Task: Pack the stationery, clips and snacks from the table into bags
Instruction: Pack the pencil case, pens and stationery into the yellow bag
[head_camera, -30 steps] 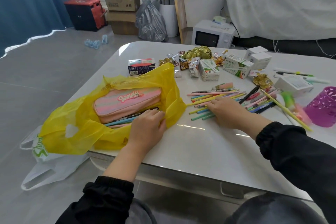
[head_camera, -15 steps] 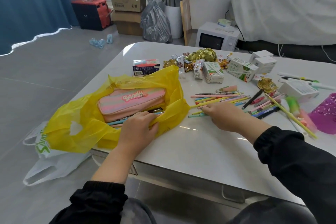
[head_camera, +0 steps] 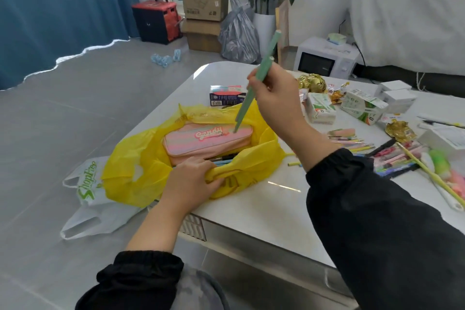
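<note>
A yellow plastic bag [head_camera: 130,178] lies open at the table's left edge with a pink striped pencil case [head_camera: 208,142] and some pens inside. My left hand [head_camera: 192,181] grips the bag's near rim. My right hand [head_camera: 275,98] is raised above the bag and holds green pencils [head_camera: 259,78], tips pointing down at the pencil case. More pens and pencils [head_camera: 392,156] lie loose on the table to the right. Snack packets and small cartons [head_camera: 322,108] sit further back.
A white shopping bag [head_camera: 88,199] hangs off the table edge under the yellow one. A blue and red box [head_camera: 226,95] stands behind the bag. White boxes [head_camera: 395,95] are at the right. The white table [head_camera: 271,206] ends near my body.
My right hand has left the pile of pencils, lifted green ones and swung left over the yellow bag. My left hand stays on the bag's rim.
</note>
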`<state>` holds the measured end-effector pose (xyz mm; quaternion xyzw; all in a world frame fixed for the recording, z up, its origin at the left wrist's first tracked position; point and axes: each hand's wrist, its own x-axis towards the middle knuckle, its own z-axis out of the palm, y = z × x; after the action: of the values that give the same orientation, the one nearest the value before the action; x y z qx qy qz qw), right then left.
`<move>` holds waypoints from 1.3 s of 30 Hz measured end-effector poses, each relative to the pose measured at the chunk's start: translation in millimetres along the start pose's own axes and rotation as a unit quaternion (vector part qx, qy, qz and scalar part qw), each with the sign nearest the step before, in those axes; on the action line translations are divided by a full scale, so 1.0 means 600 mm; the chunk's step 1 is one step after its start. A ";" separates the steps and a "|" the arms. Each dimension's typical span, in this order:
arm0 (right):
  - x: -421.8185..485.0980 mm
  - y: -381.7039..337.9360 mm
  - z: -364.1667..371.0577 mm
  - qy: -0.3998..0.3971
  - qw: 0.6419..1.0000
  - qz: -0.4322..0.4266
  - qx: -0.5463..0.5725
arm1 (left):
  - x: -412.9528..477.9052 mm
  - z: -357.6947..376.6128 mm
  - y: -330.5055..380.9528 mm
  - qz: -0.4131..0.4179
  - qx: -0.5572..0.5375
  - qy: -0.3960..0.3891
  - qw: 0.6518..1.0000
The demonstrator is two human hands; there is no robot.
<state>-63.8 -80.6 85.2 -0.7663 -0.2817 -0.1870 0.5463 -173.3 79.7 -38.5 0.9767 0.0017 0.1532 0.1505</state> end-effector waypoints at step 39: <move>-0.051 0.098 0.003 -0.510 0.692 0.085 -0.503 | -0.004 -0.023 0.015 0.015 0.025 -0.032 0.999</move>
<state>-50.3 -100.0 23.3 -0.9246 -0.3147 0.1662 -0.1357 -180.0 75.0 -23.9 0.9845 -0.0137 0.1236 0.1234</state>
